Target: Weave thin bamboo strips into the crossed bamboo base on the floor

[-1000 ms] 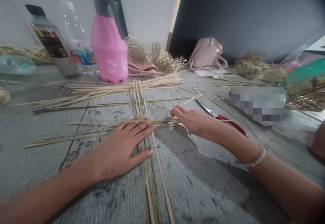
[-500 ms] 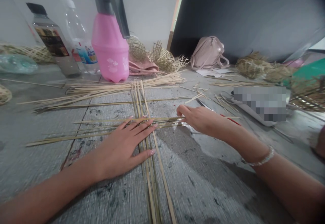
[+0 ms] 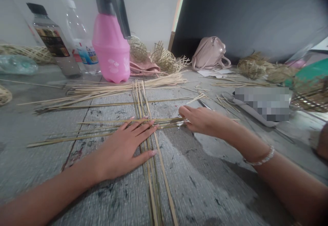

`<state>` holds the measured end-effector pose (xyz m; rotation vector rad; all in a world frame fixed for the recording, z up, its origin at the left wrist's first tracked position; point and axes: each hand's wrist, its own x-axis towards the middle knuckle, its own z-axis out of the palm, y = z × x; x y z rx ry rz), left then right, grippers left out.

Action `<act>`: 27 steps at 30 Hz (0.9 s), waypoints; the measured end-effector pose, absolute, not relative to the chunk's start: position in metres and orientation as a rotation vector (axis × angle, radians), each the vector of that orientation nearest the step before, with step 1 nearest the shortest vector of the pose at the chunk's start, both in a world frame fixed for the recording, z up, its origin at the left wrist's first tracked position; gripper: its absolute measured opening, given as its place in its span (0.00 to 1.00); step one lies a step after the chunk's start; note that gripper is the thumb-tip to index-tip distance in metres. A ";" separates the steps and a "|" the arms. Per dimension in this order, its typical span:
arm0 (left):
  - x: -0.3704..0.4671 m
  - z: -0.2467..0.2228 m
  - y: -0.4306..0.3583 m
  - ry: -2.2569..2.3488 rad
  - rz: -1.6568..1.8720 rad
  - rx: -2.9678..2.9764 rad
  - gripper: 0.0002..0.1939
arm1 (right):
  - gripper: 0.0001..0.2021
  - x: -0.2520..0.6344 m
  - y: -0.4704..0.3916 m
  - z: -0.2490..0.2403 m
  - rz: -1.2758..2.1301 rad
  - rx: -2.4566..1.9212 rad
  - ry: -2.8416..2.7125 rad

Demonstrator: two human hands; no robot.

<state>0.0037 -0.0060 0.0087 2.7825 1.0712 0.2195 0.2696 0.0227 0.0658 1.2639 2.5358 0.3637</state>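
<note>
My left hand [image 3: 125, 147] lies flat with its fingers spread, pressing on the spot where thin bamboo strips cross. Lengthwise strips [image 3: 153, 185] run from beneath its fingers toward me and also away past them. Crosswise strips [image 3: 69, 138] stick out to the left of that hand and reach right to the other one. My right hand [image 3: 200, 118] is closed around the right ends of the crosswise strips, its thumb and fingers pinched together. Its wrist wears a beaded bracelet.
Behind the hands lies a pile of pale strips [image 3: 102, 89]. Farther back stand a pink spray bottle [image 3: 111, 50], two plastic bottles [image 3: 55, 41] and a pink bag [image 3: 210, 53]. On the right are a phone-like device [image 3: 261, 104], woven pieces [image 3: 253, 65] and a green object [image 3: 314, 72].
The crosswise strips have shifted slightly to the right at their left ends. My right hand has moved only a little, and my left hand stays in place.
</note>
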 end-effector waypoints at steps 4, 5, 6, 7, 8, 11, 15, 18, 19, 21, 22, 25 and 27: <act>0.004 0.010 -0.006 1.065 0.232 2.777 0.34 | 0.06 0.269 0.023 0.068 0.280 1.294 2.553; 0.004 0.010 -0.007 1.064 0.230 2.775 0.34 | 0.06 0.269 0.023 0.068 0.266 1.309 2.547; 0.004 0.010 -0.007 1.064 0.227 2.774 0.34 | 0.06 0.269 0.023 0.068 0.262 1.325 2.536; 0.004 0.010 -0.007 1.067 0.222 2.775 0.34 | 0.07 0.270 0.023 0.068 0.270 1.341 2.524; 0.004 0.010 -0.007 1.070 0.218 2.775 0.34 | 0.08 0.270 0.024 0.067 0.287 1.358 2.511; 0.004 0.008 -0.007 1.072 0.229 2.778 0.33 | 0.11 0.273 0.026 0.064 0.330 1.402 2.480; 0.003 0.006 -0.006 1.071 0.245 2.783 0.34 | 0.13 0.276 0.029 0.064 0.310 1.427 2.469; 0.003 0.006 -0.006 1.078 0.217 2.776 0.34 | 0.14 0.277 0.030 0.066 0.337 1.410 2.446; 0.002 0.006 -0.006 1.079 0.210 2.773 0.34 | 0.14 0.277 0.030 0.067 0.368 1.404 2.453; 0.002 0.006 -0.006 1.079 0.212 2.771 0.34 | 0.15 0.277 0.030 0.069 0.468 1.411 2.490; 0.002 0.006 -0.006 1.076 0.218 2.771 0.34 | 0.16 0.276 0.030 0.070 0.524 1.426 2.513; 0.002 0.005 -0.007 1.061 0.238 2.779 0.34 | 0.15 0.277 0.027 0.072 0.616 1.503 2.554; 0.002 0.005 -0.007 1.059 0.242 2.781 0.34 | 0.14 0.277 0.025 0.073 0.574 1.531 2.570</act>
